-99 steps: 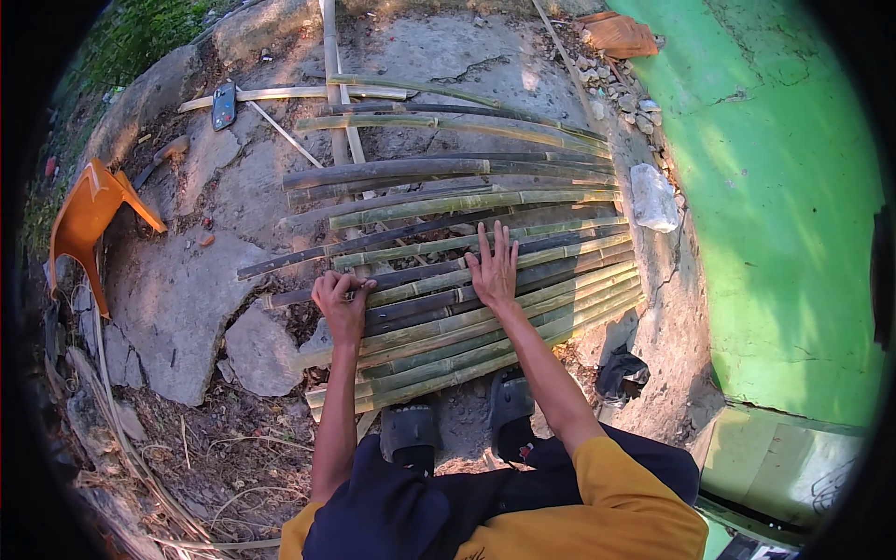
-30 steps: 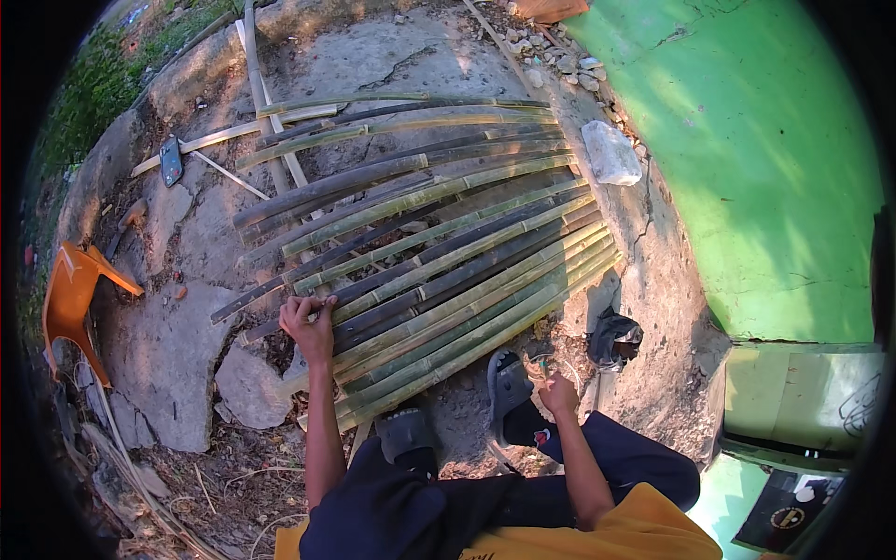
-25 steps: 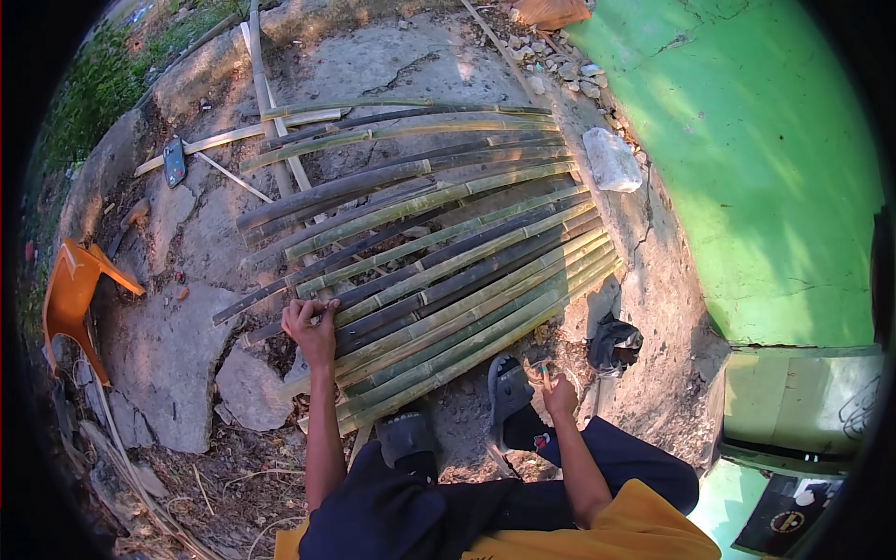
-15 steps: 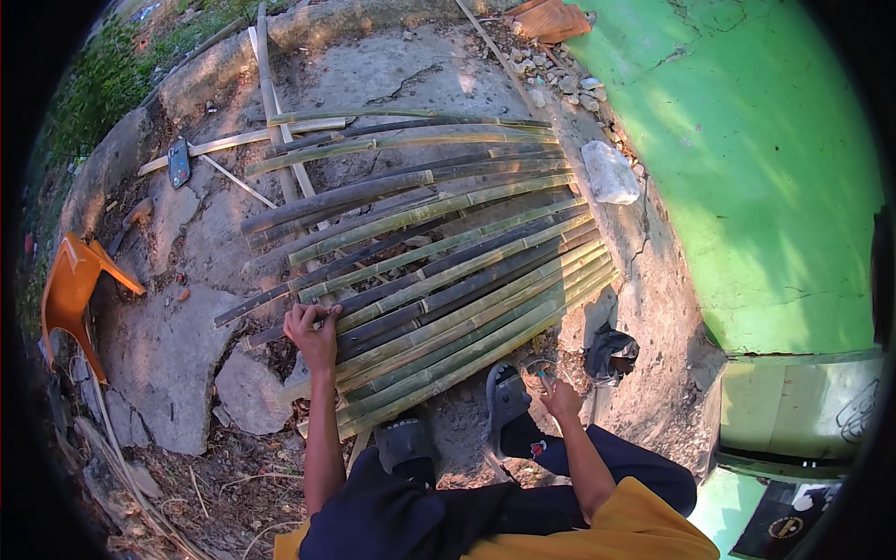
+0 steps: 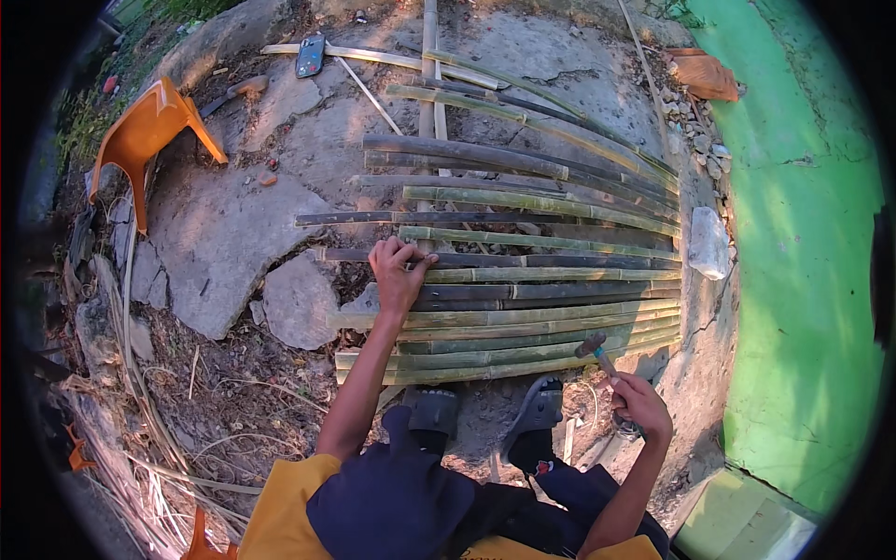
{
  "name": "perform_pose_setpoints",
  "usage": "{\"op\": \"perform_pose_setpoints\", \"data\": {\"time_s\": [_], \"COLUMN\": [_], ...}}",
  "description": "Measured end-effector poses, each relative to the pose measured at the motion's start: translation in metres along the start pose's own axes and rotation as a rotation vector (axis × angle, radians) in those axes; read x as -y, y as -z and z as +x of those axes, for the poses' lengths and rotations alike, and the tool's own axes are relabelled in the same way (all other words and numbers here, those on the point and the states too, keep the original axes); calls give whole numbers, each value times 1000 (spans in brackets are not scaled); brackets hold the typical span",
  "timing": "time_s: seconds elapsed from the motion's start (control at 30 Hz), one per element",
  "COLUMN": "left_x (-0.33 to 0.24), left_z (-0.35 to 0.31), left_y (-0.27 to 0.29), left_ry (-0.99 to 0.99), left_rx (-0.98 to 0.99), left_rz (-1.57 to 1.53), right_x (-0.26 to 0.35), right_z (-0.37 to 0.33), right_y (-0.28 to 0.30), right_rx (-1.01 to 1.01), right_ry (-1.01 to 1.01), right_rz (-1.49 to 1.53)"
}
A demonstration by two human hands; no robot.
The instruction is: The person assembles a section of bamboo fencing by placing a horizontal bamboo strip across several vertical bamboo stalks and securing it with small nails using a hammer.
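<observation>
Right hand point(image 5: 641, 403) is grasping a hammer point(image 5: 590, 346), lower right. Left hand point(image 5: 399, 275), centre, is curling its fingers at a dark bamboo slat point(image 5: 532, 262); grip unclear. Row looking part-closed: lower slats point(image 5: 523, 329) lying close, upper slats point(image 5: 467, 155) lying gapped.

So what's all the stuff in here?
Bamboo strips: over a dozen, green and black, middle
Hammer: one, grey head, lower right
Slats: several, pale, top
Phone: one, blue, upper left
Chair: one, orange, left
Tool: one, brown handle, upper left
Block: one, whitish, right
Folded thing: one, orange-brown, top right
Slabs: several, grey, left
Surface: one, green, right
Sandals: two, grey, bottom
Left grip: one, on bamboo strips
Right grip: one, around hammer
</observation>
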State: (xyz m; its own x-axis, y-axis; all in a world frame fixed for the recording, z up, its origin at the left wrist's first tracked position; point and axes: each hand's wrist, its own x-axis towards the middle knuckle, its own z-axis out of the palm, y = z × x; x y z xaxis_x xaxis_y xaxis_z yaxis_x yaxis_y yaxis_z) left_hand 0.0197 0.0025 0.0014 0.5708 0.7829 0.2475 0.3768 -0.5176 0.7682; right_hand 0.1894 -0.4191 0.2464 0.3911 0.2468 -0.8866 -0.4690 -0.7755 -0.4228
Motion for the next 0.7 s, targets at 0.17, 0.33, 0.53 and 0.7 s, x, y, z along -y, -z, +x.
{"op": "perform_pose_setpoints", "data": {"time_s": [0.17, 0.33, 0.53, 0.7], "left_x": [-1, -3, -1, 4], "left_z": [-1, 3, 2, -1], "left_y": [-1, 0, -1, -1], "left_ry": [24, -20, -8, -13], "left_rx": [14, 21, 3, -15], "left_rz": [0, -19, -18, -31], "right_x": [52, 84, 80, 76], "right_z": [71, 141, 158, 158], "right_y": [-138, -229, -273, -285], "right_rx": [-49, -219, -277, -261], "right_ry": [545, 770, 954, 894], "right_rz": [289, 65, -263, -343]}}
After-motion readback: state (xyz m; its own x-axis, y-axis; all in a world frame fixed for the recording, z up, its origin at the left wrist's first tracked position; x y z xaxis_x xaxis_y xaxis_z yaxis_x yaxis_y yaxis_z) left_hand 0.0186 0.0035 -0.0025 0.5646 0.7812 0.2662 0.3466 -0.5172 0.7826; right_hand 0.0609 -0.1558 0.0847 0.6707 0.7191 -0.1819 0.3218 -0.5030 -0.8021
